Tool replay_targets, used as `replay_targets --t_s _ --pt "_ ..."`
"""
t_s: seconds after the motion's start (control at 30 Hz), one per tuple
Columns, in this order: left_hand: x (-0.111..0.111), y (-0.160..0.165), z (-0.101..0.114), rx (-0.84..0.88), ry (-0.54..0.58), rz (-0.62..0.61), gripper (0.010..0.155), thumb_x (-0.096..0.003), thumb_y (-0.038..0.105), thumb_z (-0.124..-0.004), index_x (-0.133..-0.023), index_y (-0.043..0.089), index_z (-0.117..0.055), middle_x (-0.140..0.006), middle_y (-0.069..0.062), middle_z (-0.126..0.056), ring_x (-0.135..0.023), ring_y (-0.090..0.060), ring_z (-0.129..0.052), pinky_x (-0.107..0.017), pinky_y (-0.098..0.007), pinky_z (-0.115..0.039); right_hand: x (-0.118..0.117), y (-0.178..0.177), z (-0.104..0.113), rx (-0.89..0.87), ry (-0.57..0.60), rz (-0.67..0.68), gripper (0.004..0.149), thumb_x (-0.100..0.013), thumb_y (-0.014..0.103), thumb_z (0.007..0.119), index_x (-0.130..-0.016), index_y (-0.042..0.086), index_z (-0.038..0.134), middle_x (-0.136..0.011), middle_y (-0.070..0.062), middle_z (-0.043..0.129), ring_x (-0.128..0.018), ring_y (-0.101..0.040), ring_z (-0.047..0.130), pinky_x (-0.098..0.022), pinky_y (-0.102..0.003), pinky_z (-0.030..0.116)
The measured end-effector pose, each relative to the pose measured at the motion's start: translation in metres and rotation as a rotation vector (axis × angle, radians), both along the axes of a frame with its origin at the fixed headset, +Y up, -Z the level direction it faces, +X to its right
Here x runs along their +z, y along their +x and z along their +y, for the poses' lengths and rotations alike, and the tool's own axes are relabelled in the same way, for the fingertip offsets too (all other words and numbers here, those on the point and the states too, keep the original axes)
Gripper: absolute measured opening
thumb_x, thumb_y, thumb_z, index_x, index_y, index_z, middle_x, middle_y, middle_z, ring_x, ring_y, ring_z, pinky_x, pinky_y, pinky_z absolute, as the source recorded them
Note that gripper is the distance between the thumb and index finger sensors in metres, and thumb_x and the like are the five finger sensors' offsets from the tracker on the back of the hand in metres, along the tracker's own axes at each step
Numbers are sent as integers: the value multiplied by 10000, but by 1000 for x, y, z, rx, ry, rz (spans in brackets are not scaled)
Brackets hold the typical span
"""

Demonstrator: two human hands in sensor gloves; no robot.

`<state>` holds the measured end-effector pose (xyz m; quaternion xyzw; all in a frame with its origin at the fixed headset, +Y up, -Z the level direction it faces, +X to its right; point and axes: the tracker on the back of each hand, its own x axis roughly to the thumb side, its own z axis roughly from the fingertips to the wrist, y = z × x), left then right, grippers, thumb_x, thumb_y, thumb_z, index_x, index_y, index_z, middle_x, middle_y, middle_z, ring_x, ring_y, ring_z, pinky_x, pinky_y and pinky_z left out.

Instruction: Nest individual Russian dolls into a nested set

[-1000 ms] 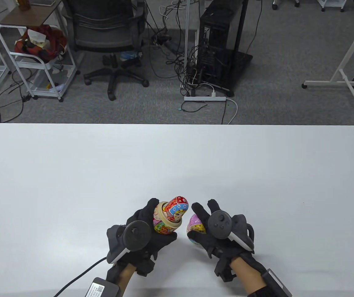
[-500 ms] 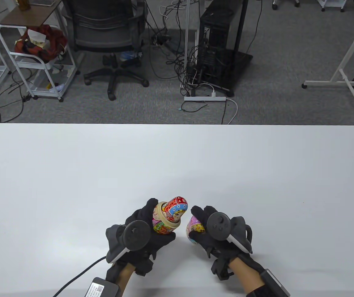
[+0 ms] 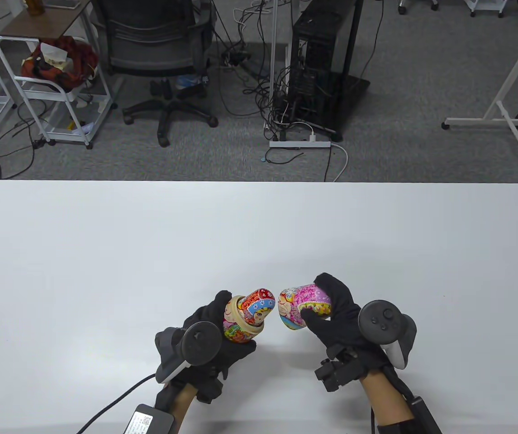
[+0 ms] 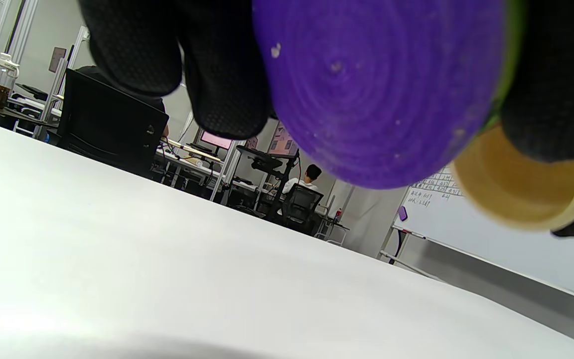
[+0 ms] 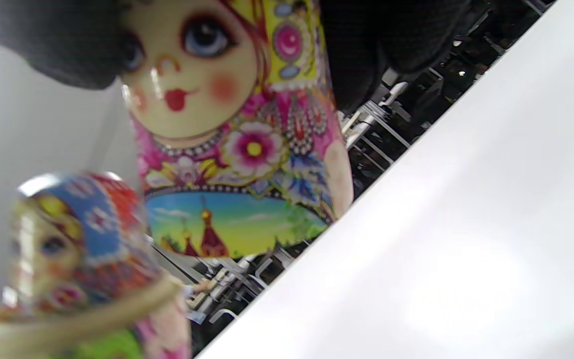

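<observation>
My left hand (image 3: 222, 334) holds the bottom half of a larger doll (image 3: 237, 332) just above the white table (image 3: 105, 271). A smaller red and blue doll (image 3: 259, 307) stands inside it, its head tilted to the right. The left wrist view shows the half's purple base (image 4: 366, 85) from below. My right hand (image 3: 331, 312) grips the pink top half of the larger doll (image 3: 304, 305), lying on its side with its open end facing the small doll, a small gap apart. The right wrist view shows the pink half's painted face (image 5: 202, 75) and the small doll (image 5: 77, 234).
Beyond the table's far edge (image 3: 259, 182) are an office chair (image 3: 159, 58), a computer tower (image 3: 322, 58) with cables, and a white cart (image 3: 55, 86). A cable (image 3: 118, 402) runs from my left wrist.
My right hand has turned over and lifted the pink top half, so its open end now faces the small doll. The left hand has stayed in place.
</observation>
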<state>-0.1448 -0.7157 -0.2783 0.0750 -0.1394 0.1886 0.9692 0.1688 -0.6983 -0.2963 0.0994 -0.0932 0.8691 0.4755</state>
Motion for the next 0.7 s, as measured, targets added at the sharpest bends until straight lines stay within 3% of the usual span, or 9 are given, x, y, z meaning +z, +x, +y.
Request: replay_targets --t_s 0.2,0.7 --pt "0 1 -1 -10 -6 -12 1144 -283 778 -882 -1081 178 -324 -1036 -50 -715 -881 -261 -865 -682 -546 -719 4 -1 7 -119 66 73 769 -414 603 780 -997 401 320 -1104 -94 448 -903 -352 777 -656 -522 685" --pt "5 15 1 -39 -7 -105 1142 -279 783 -880 -1082 190 -324 -1042 -38 -711 -889 -250 -865 -691 -539 -720 10 -22 9 -81 91 214 768 -420 604 776 -1009 392 331 -1108 -98 448 -901 -356 783 -648 -523 697"
